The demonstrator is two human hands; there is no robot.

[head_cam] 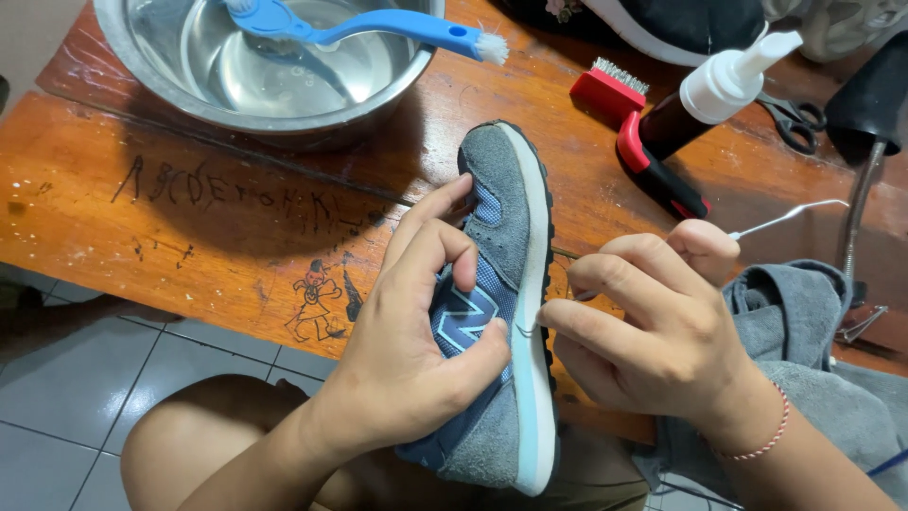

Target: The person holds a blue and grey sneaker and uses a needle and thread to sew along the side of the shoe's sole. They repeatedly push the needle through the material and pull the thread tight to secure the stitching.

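Two hands work one blue suede sneaker (506,284) propped on its side over the wooden bench (189,218) edge: left hand (416,350) clasps its upper, right hand (653,331) pinches a thin hooked tool (785,218) by the sole; steady grip and short strokes seem wise

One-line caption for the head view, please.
Left hand grips a blue sneaker; right hand holds a thin metal tool beside its sole.

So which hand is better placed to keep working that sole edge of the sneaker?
Right. The right hand pinches a thin thread or wire at the white sole edge of the sneaker, its fingertips right at the seam. The left hand is wrapped around the blue upper, steadying the shoe against the wooden table.
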